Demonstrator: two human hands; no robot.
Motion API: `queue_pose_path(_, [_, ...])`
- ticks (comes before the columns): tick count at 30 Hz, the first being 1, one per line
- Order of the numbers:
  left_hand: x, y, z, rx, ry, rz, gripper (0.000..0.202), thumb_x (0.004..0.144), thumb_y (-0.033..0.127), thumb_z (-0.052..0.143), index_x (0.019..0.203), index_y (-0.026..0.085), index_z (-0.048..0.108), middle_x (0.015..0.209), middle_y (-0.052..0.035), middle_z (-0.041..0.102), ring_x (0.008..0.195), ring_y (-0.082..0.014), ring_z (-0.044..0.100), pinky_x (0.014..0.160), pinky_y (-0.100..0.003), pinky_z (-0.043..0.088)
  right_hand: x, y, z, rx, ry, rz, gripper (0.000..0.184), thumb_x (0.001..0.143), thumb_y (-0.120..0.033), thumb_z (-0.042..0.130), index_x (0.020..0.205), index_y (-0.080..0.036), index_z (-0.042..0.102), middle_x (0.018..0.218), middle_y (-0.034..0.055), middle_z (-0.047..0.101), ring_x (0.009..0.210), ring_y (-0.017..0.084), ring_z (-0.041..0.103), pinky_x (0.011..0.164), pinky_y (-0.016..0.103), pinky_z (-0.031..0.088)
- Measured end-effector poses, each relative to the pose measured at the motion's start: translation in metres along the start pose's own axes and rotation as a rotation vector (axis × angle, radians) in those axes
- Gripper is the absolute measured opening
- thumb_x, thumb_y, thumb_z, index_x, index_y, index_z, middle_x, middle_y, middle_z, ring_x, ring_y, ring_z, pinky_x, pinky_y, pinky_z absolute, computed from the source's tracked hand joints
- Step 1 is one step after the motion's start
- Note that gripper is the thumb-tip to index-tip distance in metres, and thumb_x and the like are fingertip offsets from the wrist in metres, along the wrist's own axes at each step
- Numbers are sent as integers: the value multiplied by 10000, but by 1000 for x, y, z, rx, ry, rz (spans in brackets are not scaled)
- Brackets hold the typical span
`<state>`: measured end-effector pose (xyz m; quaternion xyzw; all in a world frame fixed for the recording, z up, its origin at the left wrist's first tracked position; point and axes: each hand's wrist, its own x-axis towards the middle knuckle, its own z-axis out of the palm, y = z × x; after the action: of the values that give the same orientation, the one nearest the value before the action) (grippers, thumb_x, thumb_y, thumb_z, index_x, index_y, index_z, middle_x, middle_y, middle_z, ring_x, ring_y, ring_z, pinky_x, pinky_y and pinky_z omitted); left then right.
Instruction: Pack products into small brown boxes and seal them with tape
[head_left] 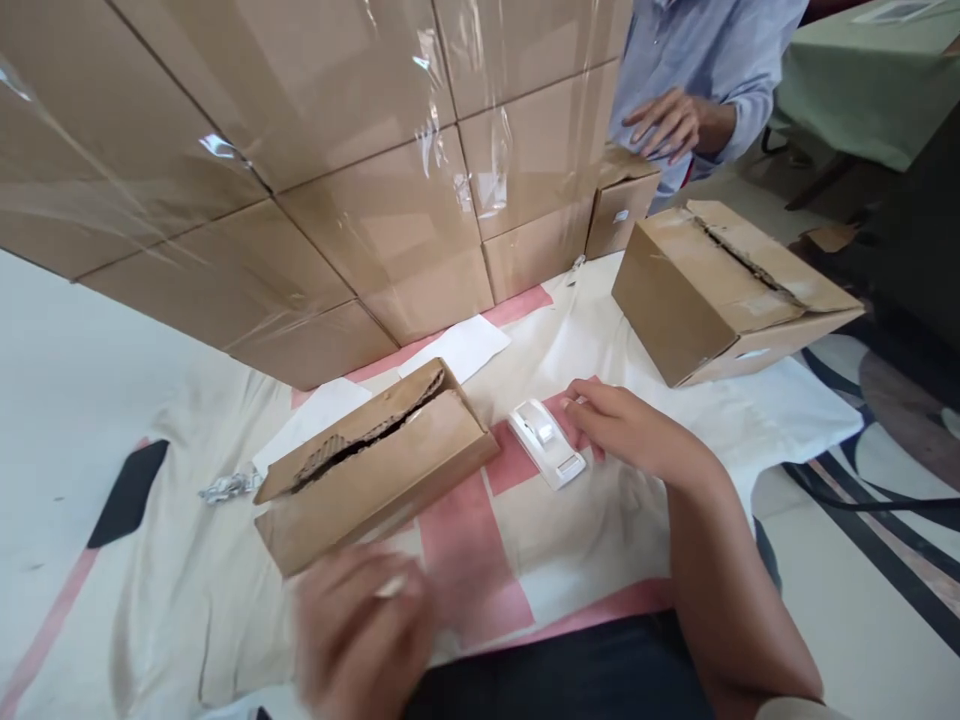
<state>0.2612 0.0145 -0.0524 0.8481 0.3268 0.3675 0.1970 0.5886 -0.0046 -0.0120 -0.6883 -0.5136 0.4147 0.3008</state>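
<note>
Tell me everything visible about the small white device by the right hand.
The small white device looks like plastic: a long body, rounded at the far end, with a raised part in the middle and a small rectangular inset at the near end. It lies slantwise on the pink-and-white cloth beside the right hand, which is not gripping it.

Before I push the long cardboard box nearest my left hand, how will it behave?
The box probably slides rather than rolls, being flat-sided. Its torn seam suggests it may flex if gripped. The wrinkled cloth underneath could bunch and drag.
</note>
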Motion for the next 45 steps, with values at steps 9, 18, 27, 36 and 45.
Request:
queue_pose_path(9, [62, 22, 128, 36, -280, 213, 875, 851, 529, 738, 1546, 210, 311, 1623, -229, 345, 1556, -390, 245, 1188, -614, 388, -6, 25, 9, 186, 42, -50, 332, 1012, -479, 459, 871, -222, 616, 791, 21, 674, 612, 152, 618, 514, 275, 468])
queue_pose_path(18, [61, 13, 150, 58, -167, 192, 847, 892, 320, 685, 1579, 186, 208, 1556, -200, 431, 1550, -377, 233, 1207, -614, 327, -2, 24, 14, 297, 56, 47, 377, 1007, -519, 493, 815, -214, 604, 804, 26, 718, 511, 124, 573, 511, 287, 491])
queue_pose_path(27, [62, 13, 148, -30, -169, 174, 853, 898, 311, 703, 1571, 221, 188, 1543, -191, 427, 1549, -357, 233, 1211, -608, 312, -2, 20, 21, 353, 63, 189, 307, 975, -520, 556, 844, -242, 563, 747, -13, 679, 415, 99, 470, 417, 292, 401])
queue_pose_path(36, [62, 10, 149, -3, -144, 171, 826, 866, 316, 747, 1520, 179, 263, 1534, -236, 381, 1516, -359, 300, 1200, -607, 340, -13, 7, 15, 444, -3, 254, 320, 965, -486, 603, 824, -230, 475, 667, -58, 581, 422, 52, 320, 421, 242, 232])
queue_pose_path(45, [61, 12, 149, 32, -94, 116, 896, 836, 382, 769, 1536, 186, 246, 1493, -217, 435, 1481, -342, 388, 1174, -546, 411, -5, 19, 27, 371, 132, 245, 302, 945, -494, 596, 839, -223, 515, 772, 2, 676, 490, 86, 411, 467, 267, 288])
